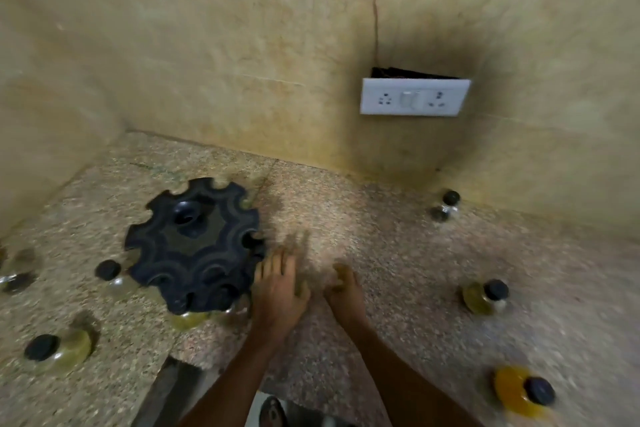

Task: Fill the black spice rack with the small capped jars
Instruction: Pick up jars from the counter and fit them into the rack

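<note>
The black spice rack [194, 243] stands on the speckled counter [363, 218], left of centre, with scalloped slots around its rim. Two jars sit low in its near slots, a yellowish one [188, 319] and a clear one [239, 308]. My left hand [280, 291] lies flat beside the rack's right edge, fingers spread, holding nothing. My right hand [344, 288] is just right of it, fingers loosely curled; the frame is blurred. Loose black-capped jars lie around: one by the rack's left [110, 276], one at the near left [59, 347], two at the right [485, 295], [523, 390].
Two small jars [445, 206] stand by the back wall at the right. Another jar [15, 279] lies at the far left edge. A white socket plate [414, 97] is on the tiled wall. The counter's front edge has a notch [180, 381] below the rack.
</note>
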